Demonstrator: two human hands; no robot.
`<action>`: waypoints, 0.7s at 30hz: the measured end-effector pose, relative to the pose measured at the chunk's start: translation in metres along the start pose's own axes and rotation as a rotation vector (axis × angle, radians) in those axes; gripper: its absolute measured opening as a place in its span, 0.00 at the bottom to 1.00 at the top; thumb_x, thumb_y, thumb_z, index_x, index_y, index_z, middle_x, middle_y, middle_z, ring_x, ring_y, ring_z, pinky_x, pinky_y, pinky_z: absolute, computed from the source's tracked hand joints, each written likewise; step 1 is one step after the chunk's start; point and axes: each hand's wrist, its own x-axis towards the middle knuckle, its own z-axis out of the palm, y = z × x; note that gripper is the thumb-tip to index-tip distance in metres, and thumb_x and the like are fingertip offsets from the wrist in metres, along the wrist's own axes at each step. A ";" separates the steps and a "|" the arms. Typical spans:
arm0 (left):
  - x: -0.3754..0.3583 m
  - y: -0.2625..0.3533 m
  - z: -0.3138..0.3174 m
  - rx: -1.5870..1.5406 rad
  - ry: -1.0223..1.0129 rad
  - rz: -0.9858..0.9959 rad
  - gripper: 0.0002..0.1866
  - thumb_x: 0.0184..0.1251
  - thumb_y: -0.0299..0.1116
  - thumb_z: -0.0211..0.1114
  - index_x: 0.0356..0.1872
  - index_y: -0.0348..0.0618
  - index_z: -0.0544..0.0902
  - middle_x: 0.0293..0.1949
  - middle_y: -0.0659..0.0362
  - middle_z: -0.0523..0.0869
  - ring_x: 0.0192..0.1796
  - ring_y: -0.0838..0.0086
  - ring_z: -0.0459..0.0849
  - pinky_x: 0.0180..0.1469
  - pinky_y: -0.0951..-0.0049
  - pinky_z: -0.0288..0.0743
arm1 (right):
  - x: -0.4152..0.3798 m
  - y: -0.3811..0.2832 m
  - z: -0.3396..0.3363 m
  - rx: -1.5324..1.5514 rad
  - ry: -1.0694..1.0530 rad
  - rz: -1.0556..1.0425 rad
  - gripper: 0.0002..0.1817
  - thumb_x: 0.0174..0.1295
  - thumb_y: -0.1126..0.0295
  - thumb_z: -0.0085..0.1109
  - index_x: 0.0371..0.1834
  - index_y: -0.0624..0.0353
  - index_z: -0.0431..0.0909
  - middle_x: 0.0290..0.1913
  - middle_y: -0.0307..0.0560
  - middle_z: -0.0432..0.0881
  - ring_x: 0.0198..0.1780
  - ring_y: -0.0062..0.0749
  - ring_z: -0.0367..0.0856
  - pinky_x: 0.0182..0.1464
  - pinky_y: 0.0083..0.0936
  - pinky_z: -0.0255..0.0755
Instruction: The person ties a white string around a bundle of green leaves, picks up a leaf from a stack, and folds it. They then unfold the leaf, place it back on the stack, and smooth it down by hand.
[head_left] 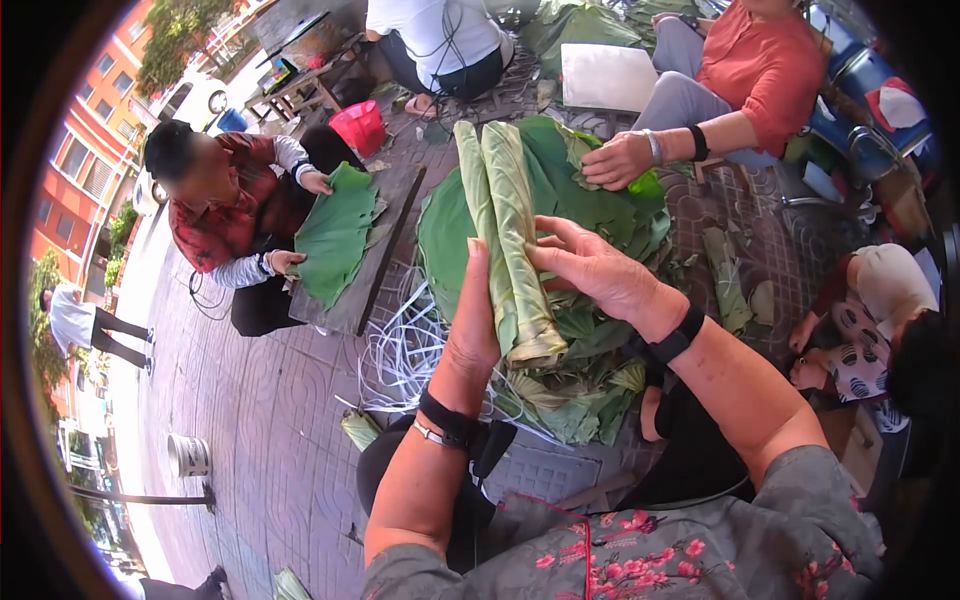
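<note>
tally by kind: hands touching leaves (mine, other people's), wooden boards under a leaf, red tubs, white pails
your hands on the leaf bundle, left hand and right hand: 2
other people's hands: 3
wooden board: 1
red tub: 1
white pail: 1
total: 8

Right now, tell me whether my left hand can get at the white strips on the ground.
Probably yes: the white strips lie low to its left, their outer side uncovered. But the left hand holds the rolled leaves, so its grip would likely have to let go first.
</note>
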 end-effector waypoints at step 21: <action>0.004 0.017 -0.020 0.106 0.157 0.247 0.33 0.75 0.48 0.53 0.70 0.33 0.64 0.64 0.48 0.76 0.63 0.64 0.78 0.68 0.62 0.69 | -0.012 -0.040 -0.032 0.398 0.060 0.083 0.21 0.69 0.62 0.58 0.57 0.68 0.74 0.50 0.51 0.83 0.47 0.37 0.85 0.52 0.37 0.80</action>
